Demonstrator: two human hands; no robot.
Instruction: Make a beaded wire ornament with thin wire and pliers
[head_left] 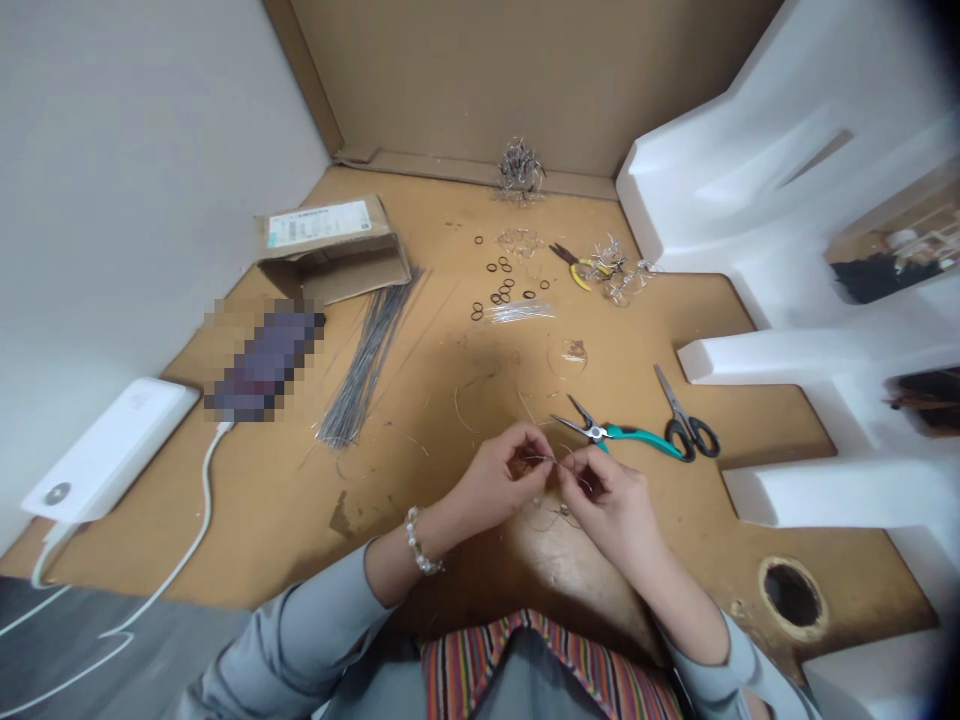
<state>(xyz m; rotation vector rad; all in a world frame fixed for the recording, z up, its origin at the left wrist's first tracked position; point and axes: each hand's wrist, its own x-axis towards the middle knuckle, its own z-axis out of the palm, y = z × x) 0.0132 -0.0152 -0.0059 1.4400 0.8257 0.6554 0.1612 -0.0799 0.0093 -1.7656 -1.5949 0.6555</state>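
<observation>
My left hand (504,478) and my right hand (609,495) meet close together over the near edge of a brown board (285,480). Both pinch a thin piece of wire (553,462) that runs between their fingertips. A pearl bracelet (418,545) sits on my left wrist. Just beyond my right hand lie teal-handled pliers (622,434), and black-handled scissors (686,420) lie beside them.
A bundle of straight wires (367,360) lies at the left centre, next to a cardboard box (330,245). Small black rings (501,285), yellow-handled pliers (576,268) and tangled wire pieces (520,168) lie further back. A white power bank (109,445) is at the left, white foam (795,200) at the right.
</observation>
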